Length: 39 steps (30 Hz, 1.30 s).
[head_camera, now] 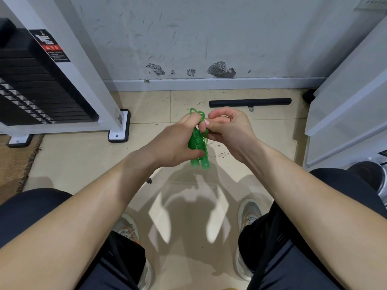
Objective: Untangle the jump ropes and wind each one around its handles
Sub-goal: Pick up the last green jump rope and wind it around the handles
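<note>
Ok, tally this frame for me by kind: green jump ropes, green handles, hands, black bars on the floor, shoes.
green jump rope: 1
green handles: 2
hands: 2 (left hand, right hand)
black bar: 1
shoes: 2
Total: 8

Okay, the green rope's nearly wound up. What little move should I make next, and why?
Probably tuck the last loop under the coils. The coils sit tight around both handles, your left hand grips them, and your right hand pinches the short loose loop at the top, so only that end seems left to secure.
</note>
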Each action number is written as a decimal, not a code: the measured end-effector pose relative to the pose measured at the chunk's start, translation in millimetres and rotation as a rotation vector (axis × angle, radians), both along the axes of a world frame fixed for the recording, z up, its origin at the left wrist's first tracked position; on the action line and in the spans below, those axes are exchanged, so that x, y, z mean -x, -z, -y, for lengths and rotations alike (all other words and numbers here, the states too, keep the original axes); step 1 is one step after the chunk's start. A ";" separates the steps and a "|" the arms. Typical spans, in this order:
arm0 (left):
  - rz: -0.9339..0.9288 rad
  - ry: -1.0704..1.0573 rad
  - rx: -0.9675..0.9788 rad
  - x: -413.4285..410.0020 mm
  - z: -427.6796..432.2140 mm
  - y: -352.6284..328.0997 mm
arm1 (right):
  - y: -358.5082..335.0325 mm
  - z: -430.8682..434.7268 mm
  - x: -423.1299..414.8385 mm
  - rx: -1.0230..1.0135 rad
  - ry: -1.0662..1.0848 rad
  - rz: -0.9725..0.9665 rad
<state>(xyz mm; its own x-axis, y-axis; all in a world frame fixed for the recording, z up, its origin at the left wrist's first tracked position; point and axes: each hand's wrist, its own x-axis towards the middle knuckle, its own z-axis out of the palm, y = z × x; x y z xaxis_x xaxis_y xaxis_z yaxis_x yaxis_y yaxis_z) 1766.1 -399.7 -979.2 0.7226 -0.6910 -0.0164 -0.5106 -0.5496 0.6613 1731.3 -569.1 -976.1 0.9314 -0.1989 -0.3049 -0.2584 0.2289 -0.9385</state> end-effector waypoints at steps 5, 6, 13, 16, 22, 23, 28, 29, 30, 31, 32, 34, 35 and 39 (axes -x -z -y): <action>-0.117 -0.088 0.150 2.1 4.2 -1.4 | 0.7 -0.9 -0.7 -0.035 0.059 0.049; -0.127 -0.095 0.151 2.3 4.9 -1.9 | 1.3 -0.9 -0.5 -0.028 0.061 0.049; -0.123 -0.113 0.149 4.3 8.9 -3.6 | 0.7 2.6 -1.5 0.003 0.059 0.017; -0.087 -0.110 0.135 4.8 8.2 -1.9 | -1.9 1.6 -1.0 0.053 0.072 0.011; 0.028 -0.095 0.033 -2.2 2.8 6.0 | -3.4 -1.2 -1.9 0.159 0.013 0.014; 0.045 -0.091 0.010 -3.7 1.6 7.0 | -5.7 -0.8 -2.2 0.173 -0.011 0.013; 0.052 -0.040 -0.055 -3.3 0.7 6.5 | -17.3 6.7 -2.8 0.225 -0.210 -0.028; 0.048 -0.013 -0.067 -2.5 0.9 6.4 | -18.2 7.5 -2.9 0.237 -0.260 -0.041; 0.048 0.019 -0.082 -1.8 1.1 6.7 | -18.7 8.0 -2.8 0.258 -0.303 -0.053; 0.047 0.052 -0.095 -1.4 1.2 7.4 | -19.2 8.1 -2.4 0.285 -0.335 -0.061; 0.039 0.080 -0.104 -1.0 0.9 7.9 | -19.2 8.4 -1.9 0.310 -0.356 -0.063; 0.001 0.118 -0.107 -0.6 0.8 7.8 | -18.3 8.1 -1.0 0.346 -0.379 -0.057; -0.025 0.130 -0.100 -0.5 0.9 7.1 | -17.1 7.9 -1.1 0.368 -0.382 -0.056; -0.143 0.150 -0.038 1.4 2.8 4.3 | -10.2 7.7 -4.8 0.524 -0.307 -0.036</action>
